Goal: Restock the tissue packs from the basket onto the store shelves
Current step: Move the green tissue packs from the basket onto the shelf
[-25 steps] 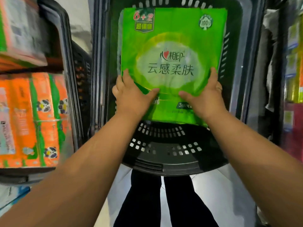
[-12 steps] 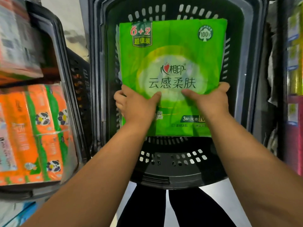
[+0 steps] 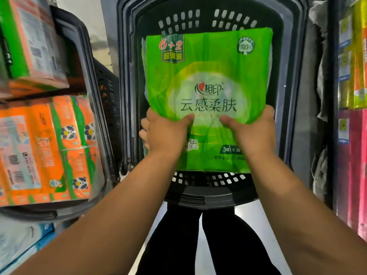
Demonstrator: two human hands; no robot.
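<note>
Between both hands, a bright green tissue pack (image 3: pixel 208 80) with pale centre oval; beneath it, a dark grey slotted basket (image 3: pixel 297 96); left, orange-and-green packs (image 3: pixel 59 147).

Probably a shop: stocked shelves (image 3: pixel 336 135), basket (image 3: pixel 297 96)

Light even and fairly bright, indoor, source not seen. Print on green tissue pack (image 3: pixel 208 80) sharp, faint sheen along creases. Inside of basket (image 3: pixel 290 56) dark, little detail. At left, orange packs (image 3: pixel 45 147) smeared by blur. Right shelf goods (image 3: pixel 357 56) soft, oversaturated. Wide-angle bend at edges; forearms (image 3: pixel 99 225) stretched toward bottom corners. Pale floor (image 3: pixel 262 231) mildly washed out.
</note>
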